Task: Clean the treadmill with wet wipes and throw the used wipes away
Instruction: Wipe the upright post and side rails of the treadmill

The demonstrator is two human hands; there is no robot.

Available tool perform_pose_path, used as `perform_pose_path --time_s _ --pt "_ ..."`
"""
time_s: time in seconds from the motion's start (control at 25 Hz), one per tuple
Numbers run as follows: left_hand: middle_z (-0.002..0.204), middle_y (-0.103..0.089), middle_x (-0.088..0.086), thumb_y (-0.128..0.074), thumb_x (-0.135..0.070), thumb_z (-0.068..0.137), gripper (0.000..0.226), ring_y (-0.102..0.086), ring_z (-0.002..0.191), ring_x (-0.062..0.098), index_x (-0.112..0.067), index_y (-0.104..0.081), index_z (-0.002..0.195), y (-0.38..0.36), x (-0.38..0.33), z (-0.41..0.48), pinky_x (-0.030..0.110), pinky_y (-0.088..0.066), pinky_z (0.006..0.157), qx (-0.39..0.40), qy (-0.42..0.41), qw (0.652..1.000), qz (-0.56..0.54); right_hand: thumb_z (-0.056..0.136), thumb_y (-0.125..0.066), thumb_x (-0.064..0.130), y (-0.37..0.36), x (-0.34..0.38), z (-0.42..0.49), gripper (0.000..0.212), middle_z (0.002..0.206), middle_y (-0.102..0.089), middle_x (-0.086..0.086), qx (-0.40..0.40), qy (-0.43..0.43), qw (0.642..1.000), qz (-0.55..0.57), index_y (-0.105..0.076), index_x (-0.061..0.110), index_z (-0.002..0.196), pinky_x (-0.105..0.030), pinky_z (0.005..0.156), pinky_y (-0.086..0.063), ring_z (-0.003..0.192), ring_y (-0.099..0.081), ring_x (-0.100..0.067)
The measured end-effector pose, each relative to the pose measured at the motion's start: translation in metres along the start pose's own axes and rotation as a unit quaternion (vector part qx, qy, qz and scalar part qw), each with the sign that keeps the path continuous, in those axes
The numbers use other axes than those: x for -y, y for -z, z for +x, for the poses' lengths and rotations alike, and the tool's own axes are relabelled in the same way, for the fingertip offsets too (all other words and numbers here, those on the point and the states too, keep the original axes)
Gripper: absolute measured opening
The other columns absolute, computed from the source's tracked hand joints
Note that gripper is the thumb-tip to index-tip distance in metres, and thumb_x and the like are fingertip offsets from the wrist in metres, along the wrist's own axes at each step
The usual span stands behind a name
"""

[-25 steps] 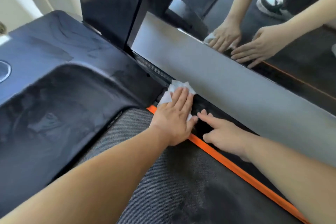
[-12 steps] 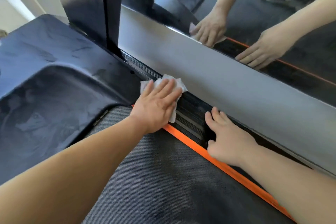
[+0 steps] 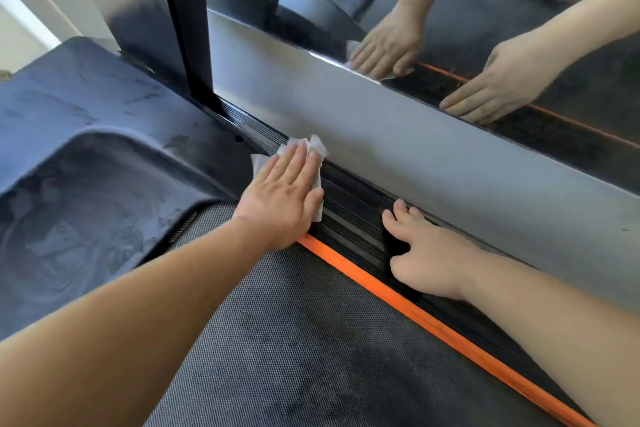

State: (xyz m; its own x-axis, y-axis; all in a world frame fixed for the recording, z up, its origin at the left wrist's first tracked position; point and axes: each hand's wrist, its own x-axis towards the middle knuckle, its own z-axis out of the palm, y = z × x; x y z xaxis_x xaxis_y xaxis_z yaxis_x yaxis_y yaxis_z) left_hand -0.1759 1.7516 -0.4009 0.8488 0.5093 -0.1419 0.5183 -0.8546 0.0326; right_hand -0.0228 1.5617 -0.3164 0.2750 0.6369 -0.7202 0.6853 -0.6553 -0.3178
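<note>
Two forearms come in from the bottom edge, cut off there, over the grey belt (image 3: 294, 340). The right hand (image 3: 429, 253) rests open, fingers spread, on the black ribbed side rail (image 3: 356, 218). Further up the rail, the left hand (image 3: 282, 199) presses the wet wipe (image 3: 304, 146) down with straight fingers. The palm hides most of it, only crumpled white edges poke out. The mirror (image 3: 588, 107) behind shows both hands.

On the side rail (image 3: 353, 217), the left hand (image 3: 284, 199) lies flat on the wipe (image 3: 314, 148). The right hand (image 3: 433, 255) rests on the same rail, to its right. The edge strip (image 3: 381, 291) runs between rail and belt (image 3: 294, 340). The mirror (image 3: 588, 55) stands behind.
</note>
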Motion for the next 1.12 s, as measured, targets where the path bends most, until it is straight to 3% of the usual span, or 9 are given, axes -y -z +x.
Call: perform_pose_path --time_s 0.12,0.24,0.36,0.52,0.6,0.76,0.88,0.96,1.12 --pt "0.170 0.010 0.010 -0.004 -0.049 0.102 0.070 0.018 0.156 0.024 -0.016 0.004 0.163 -0.001 -0.024 -0.009 0.046 0.007 0.127 0.003 0.056 0.998 -0.027 0.088 -0.044 0.021 -0.003 0.003 0.000 0.088 0.166 0.022 0.015 -0.001 -0.003 1.000 -0.019 0.002 0.033 0.163 -0.040 0.127 -0.013 0.153 0.019 -0.005" --pt "0.170 0.008 0.010 -0.013 -0.046 0.104 0.068 0.016 0.156 0.026 -0.013 -0.001 0.163 -0.006 -0.094 -0.044 0.048 0.004 0.127 0.006 -0.062 0.997 -0.042 0.090 -0.046 0.023 -0.001 0.003 -0.001 0.087 0.166 0.022 0.015 0.005 -0.002 1.000 -0.007 0.001 0.032 0.163 -0.040 0.128 -0.007 0.153 0.019 -0.005" --pt "0.169 0.009 0.008 -0.011 -0.046 0.104 0.068 0.015 0.156 0.023 -0.017 0.001 0.163 -0.006 -0.075 -0.044 0.044 0.005 0.127 0.013 -0.117 0.993 -0.025 0.090 -0.045 0.019 0.001 0.000 0.000 0.086 0.166 0.021 0.016 0.007 0.000 1.000 -0.004 -0.001 0.033 0.163 -0.038 0.128 -0.005 0.153 0.017 -0.005" --pt "0.171 0.008 0.009 -0.004 -0.050 0.102 0.070 0.018 0.156 0.023 -0.017 0.002 0.163 -0.011 0.002 -0.034 0.044 0.004 0.127 0.010 0.045 0.998 -0.047 0.086 -0.043 0.014 0.001 0.002 -0.001 0.090 0.167 0.021 0.015 0.023 -0.002 1.000 0.009 0.000 0.033 0.163 -0.037 0.127 -0.007 0.154 0.016 -0.008" --pt "0.170 0.005 0.011 -0.011 -0.049 0.103 0.070 0.016 0.156 0.026 -0.014 -0.003 0.163 -0.013 -0.013 -0.044 0.044 0.008 0.127 -0.005 0.074 0.995 -0.068 0.085 -0.043 0.015 0.001 0.004 -0.001 0.090 0.167 0.021 0.014 0.017 -0.004 1.000 0.006 0.000 0.032 0.163 -0.039 0.127 -0.008 0.154 0.017 -0.008" --pt "0.169 -0.006 0.015 -0.021 -0.044 0.104 0.068 0.007 0.157 0.033 -0.009 -0.015 0.162 -0.024 -0.114 -0.083 0.053 -0.003 0.126 -0.019 -0.069 0.995 -0.074 0.091 -0.042 0.015 0.001 0.003 -0.001 0.083 0.167 0.019 0.012 0.017 -0.004 1.000 0.010 -0.003 0.029 0.163 -0.036 0.127 0.001 0.154 0.016 -0.008" --pt "0.170 -0.002 0.011 -0.020 -0.045 0.105 0.067 0.010 0.157 0.027 -0.013 -0.013 0.163 -0.021 -0.108 -0.077 0.048 0.003 0.127 0.006 -0.184 0.982 -0.045 0.097 -0.038 0.009 0.000 -0.005 -0.001 0.075 0.169 0.013 0.010 0.018 0.024 0.998 0.050 -0.006 0.027 0.164 -0.032 0.123 0.006 0.155 0.012 -0.007" --pt "0.170 -0.008 0.013 -0.017 -0.044 0.105 0.066 0.005 0.158 0.027 -0.014 -0.013 0.163 -0.016 -0.075 -0.057 0.046 0.000 0.127 -0.023 -0.133 0.990 -0.031 0.094 -0.036 0.001 0.001 -0.012 -0.004 0.078 0.169 0.004 0.013 0.023 0.041 0.993 0.107 -0.011 0.029 0.163 -0.026 0.121 0.007 0.155 0.007 -0.004" --pt "0.168 0.023 0.006 -0.002 -0.049 0.104 0.066 0.029 0.152 0.022 -0.019 0.015 0.161 -0.004 -0.043 -0.036 0.045 0.013 0.125 0.041 0.064 0.996 -0.051 0.088 -0.032 -0.008 0.009 -0.017 -0.012 0.086 0.168 -0.006 0.020 0.005 0.033 0.986 0.166 -0.016 0.033 0.162 -0.021 0.117 0.002 0.154 -0.002 -0.002"
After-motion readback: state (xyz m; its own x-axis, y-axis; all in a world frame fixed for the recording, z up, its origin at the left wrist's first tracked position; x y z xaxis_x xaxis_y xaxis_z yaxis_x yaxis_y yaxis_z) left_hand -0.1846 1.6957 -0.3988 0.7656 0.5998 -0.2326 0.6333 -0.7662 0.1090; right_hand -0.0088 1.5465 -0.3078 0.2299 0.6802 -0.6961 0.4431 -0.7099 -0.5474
